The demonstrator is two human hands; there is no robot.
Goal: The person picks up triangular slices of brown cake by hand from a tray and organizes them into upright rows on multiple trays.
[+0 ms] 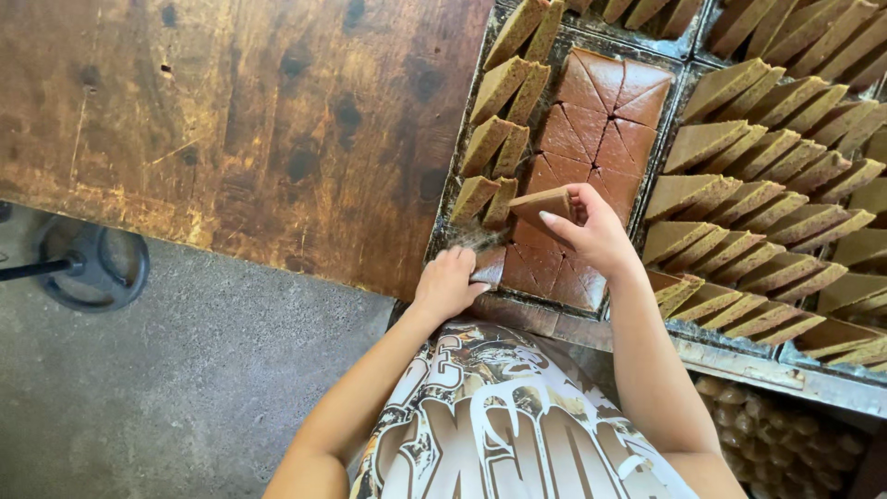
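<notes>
The cake slice (pixel 543 204) sits just right of the frame's centre, lifted clear of the baking tray (pixel 459 180) and pinched in the right hand (pixel 596 233). Its long axis runs nearly level across the picture, tipping slightly up toward the right, and it juts leftward out of the fingers (pixel 580 197), which close over its right end from above while the thumb presses from below. The right hand is plainly the nearer one: it has the piece in its grip, wrist bent, forearm rising from the lower right of the frame.

The left hand (pixel 447 283) lies lower and to the left, curled shut at the tray's near corner, knuckles up, touching a cut piece (pixel 491 265) still lying flat there (whether it actually grips that piece I cannot tell).

Below and right of the lifted slice lies the uncut-looking slab of flat brown pieces (pixel 601 120), scored into triangles. Left of it, a column of standing slices (pixel 499 129) leans on edge. Farther right, more trays hold rows of tilted slices (pixel 767 176). A worn wooden table (pixel 240 120) fills the upper left.
</notes>
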